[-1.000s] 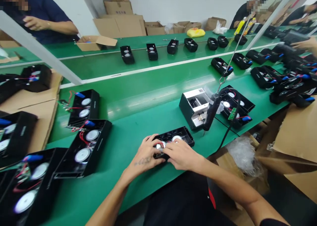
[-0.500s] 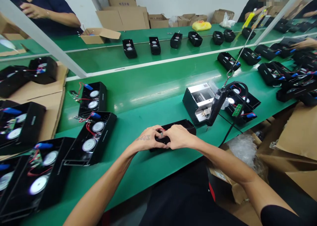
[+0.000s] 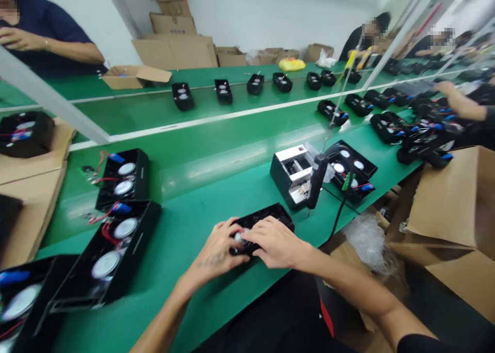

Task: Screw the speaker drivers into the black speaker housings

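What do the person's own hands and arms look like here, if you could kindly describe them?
The left hand and right hand are bare, with no gloves. The left forearm has a dark script tattoo near the wrist. A dark short sleeve shows on the right arm.

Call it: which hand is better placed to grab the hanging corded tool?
Probably the right hand. It lies on the black case on the side nearer the hanging corded tool. The left hand sits farther off, with the right hand between it and the tool.
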A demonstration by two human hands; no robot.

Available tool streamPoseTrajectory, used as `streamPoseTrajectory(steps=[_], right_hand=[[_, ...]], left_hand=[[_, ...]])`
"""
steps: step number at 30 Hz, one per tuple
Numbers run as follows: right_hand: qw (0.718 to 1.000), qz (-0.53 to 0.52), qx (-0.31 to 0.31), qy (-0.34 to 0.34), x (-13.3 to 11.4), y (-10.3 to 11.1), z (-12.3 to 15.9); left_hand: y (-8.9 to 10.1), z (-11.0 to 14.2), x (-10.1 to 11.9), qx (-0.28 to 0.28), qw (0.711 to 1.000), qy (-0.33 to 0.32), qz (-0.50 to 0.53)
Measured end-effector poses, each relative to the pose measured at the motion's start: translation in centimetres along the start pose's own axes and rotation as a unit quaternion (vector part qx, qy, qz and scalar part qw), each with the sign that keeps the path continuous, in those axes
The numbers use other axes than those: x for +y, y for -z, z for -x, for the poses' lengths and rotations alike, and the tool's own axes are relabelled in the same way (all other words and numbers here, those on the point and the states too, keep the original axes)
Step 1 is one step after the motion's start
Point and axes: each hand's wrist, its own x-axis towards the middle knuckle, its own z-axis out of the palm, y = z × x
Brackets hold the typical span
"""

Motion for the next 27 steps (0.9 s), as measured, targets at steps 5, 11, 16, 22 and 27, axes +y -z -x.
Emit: streamPoseTrajectory(steps=[5, 11, 16, 22, 27], right_hand=[[0.817, 0.021, 0.512, -0.264, 6.5, 3.4, 4.3], [0.827, -0.213, 0.407, -0.323, 12.3, 4.6, 4.7], [0.790, -0.373, 0.429, -0.229, 12.0, 3.2, 6.1], [0.772, -0.404, 0.447, -0.204, 12.2, 4.3, 7.3], [0.796, -0.347, 0.458, -0.191, 12.5, 3.4, 7.5]], left_hand=[[-4.4, 2.0, -0.4, 0.146, 0.977, -0.087, -0.132], [-5.8, 2.0, 0.0, 0.213, 0.959, -0.105, -0.152], [-5.7, 2.2, -0.3, 0.208, 0.959, -0.106, -0.160], [-5.2, 2.1, -1.3, 0.195, 0.949, -0.137, -0.208], [-4.9, 2.1, -1.9, 0.188, 0.946, -0.140, -0.225]])
